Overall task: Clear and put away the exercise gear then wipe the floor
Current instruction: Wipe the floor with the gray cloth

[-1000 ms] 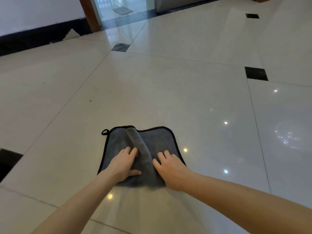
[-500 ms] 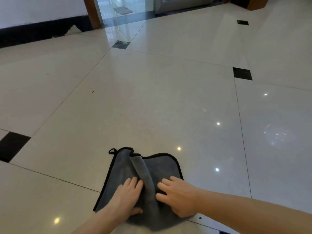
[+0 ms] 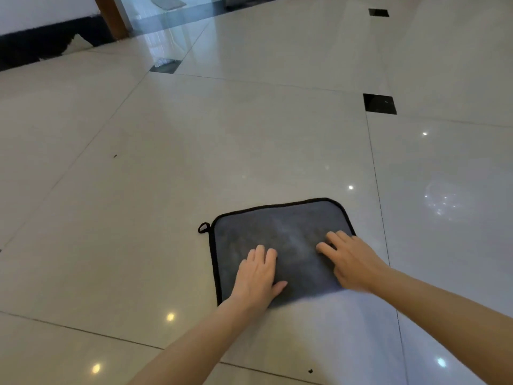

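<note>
A grey cloth (image 3: 280, 232) with a black hem and a small hanging loop at its far left corner lies flat on the glossy cream tile floor (image 3: 194, 162). My left hand (image 3: 256, 276) presses flat on the cloth's near left part, fingers straight. My right hand (image 3: 349, 259) presses on its near right part with fingers spread. A hazy damp streak trails on the tiles from the cloth's near edge toward me. No exercise gear is in view.
Small black inset tiles (image 3: 379, 104) mark the tile corners. A wall with a black skirting (image 3: 47, 43) runs along the far left, next to a brown door frame (image 3: 111, 15) and a glass doorway. A dark speck (image 3: 115, 156) lies on the floor to the left.
The fold down the cloth's middle has been flattened; my hands have spread apart on it. The cloth has slid away from me and to the right.
</note>
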The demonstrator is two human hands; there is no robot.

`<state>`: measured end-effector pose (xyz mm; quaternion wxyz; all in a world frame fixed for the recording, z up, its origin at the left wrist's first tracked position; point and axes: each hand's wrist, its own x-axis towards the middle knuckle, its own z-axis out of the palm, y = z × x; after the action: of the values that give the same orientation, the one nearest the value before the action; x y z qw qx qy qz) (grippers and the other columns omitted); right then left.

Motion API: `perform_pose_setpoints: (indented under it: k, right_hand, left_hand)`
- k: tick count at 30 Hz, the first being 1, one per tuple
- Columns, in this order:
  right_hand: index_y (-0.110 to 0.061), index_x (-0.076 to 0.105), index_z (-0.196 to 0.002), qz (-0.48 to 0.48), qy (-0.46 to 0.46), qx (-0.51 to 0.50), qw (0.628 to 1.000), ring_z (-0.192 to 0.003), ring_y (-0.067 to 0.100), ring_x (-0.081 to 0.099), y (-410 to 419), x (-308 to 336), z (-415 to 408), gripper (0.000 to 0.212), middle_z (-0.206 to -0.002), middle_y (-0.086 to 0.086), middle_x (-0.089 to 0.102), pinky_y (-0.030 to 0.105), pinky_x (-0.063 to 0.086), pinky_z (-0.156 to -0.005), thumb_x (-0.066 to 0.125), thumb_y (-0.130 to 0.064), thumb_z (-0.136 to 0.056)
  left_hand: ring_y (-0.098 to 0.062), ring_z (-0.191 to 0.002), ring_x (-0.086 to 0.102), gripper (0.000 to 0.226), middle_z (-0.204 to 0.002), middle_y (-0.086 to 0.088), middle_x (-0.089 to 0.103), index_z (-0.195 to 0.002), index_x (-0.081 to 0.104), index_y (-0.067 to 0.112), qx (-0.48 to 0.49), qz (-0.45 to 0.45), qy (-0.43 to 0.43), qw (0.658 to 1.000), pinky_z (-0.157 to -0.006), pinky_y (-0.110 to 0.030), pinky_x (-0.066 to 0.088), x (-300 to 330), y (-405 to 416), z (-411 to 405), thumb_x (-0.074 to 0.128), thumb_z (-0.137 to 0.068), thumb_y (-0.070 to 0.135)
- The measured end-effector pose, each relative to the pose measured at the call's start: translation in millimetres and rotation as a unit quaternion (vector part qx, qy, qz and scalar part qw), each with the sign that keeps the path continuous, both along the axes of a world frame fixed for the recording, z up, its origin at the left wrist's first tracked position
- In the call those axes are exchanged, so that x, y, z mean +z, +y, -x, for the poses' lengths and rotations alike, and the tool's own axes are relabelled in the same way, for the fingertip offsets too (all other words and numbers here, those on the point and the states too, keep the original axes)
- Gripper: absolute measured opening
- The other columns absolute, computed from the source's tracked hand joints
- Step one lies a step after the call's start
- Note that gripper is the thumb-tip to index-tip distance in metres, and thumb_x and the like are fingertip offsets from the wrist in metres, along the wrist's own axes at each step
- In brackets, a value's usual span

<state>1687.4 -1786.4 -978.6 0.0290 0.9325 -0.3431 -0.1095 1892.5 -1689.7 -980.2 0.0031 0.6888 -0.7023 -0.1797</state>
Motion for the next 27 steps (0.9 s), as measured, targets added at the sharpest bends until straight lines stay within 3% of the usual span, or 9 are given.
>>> perform_pose_setpoints:
  k: [2,5,8,11,17,22,27]
  right_hand:
    - [-0.016,0.061,-0.092,-0.001,-0.005,-0.065,0.998,-0.067,0.026,0.057,-19,-3,8,0.051,-0.085,0.008,0.058,0.031,0.042,-0.044,0.074,-0.012,-0.043]
    - [-0.011,0.061,-0.101,-0.022,-0.031,-0.143,0.989,-0.079,0.032,0.059,-44,-5,9,0.045,-0.094,0.013,0.059,0.037,0.047,-0.050,0.072,-0.005,-0.058]
    - [-0.015,0.051,-0.121,-0.022,-0.058,-0.198,0.978,-0.106,0.030,0.049,-71,-9,2,0.038,-0.119,0.009,0.049,0.034,0.041,-0.068,0.053,-0.012,-0.083]
    - [-0.019,0.046,-0.125,-0.022,-0.099,-0.258,0.961,-0.117,0.024,0.042,-94,-12,-14,0.033,-0.129,0.005,0.043,0.034,0.037,-0.081,0.041,-0.024,-0.093]
    - [-0.018,0.034,-0.140,-0.057,-0.147,-0.358,0.920,-0.142,0.023,0.017,-136,-20,-55,0.049,-0.151,0.007,0.028,0.042,0.019,-0.111,0.036,-0.037,-0.095]
    - [-0.024,0.009,-0.150,-0.086,-0.128,-0.398,0.904,-0.145,0.028,-0.007,-171,-27,-97,0.064,-0.159,0.007,0.000,0.047,0.001,-0.116,0.027,-0.051,-0.095]
    - [-0.025,0.005,-0.151,-0.097,-0.135,-0.389,0.906,-0.145,0.028,-0.010,-207,-29,-137,0.068,-0.159,0.007,-0.005,0.050,-0.004,-0.114,0.025,-0.057,-0.094]
  left_hand:
    - [-0.023,-0.111,0.040,0.048,-0.124,-0.005,0.038,-0.129,0.034,0.016,-0.006,0.020,-0.007,1.000,-0.089,-0.032,0.039,-2,-25,14,0.047,-0.091,0.043]
    - [-0.024,-0.112,0.039,0.045,-0.125,-0.007,0.038,-0.130,0.034,0.014,-0.011,0.044,-0.027,0.999,-0.088,-0.034,0.038,-3,-64,25,0.044,-0.094,0.039]
    - [-0.025,-0.114,0.038,0.042,-0.127,-0.008,0.038,-0.128,0.036,0.014,0.002,0.058,-0.029,0.998,-0.089,-0.034,0.038,-7,-101,21,0.044,-0.094,0.036]
    - [-0.025,-0.119,0.035,0.039,-0.134,-0.009,0.034,-0.131,0.034,0.015,0.005,0.064,-0.037,0.997,-0.093,-0.034,0.036,-10,-132,9,0.040,-0.097,0.033]
    - [-0.028,-0.142,0.008,0.049,-0.157,-0.016,-0.005,-0.147,0.018,0.020,0.000,0.016,-0.038,0.999,-0.115,-0.037,0.018,-15,-178,-24,0.028,-0.101,0.032]
    - [-0.024,-0.144,-0.014,0.056,-0.157,-0.005,-0.016,-0.149,-0.004,0.034,0.019,-0.040,-0.057,0.997,-0.116,-0.045,-0.001,-22,-208,-53,0.019,-0.099,0.046]
    - [-0.021,-0.144,-0.017,0.057,-0.156,-0.002,-0.020,-0.145,-0.012,0.040,0.031,-0.072,-0.097,0.992,-0.114,-0.052,-0.004,-23,-241,-92,0.014,-0.096,0.054]
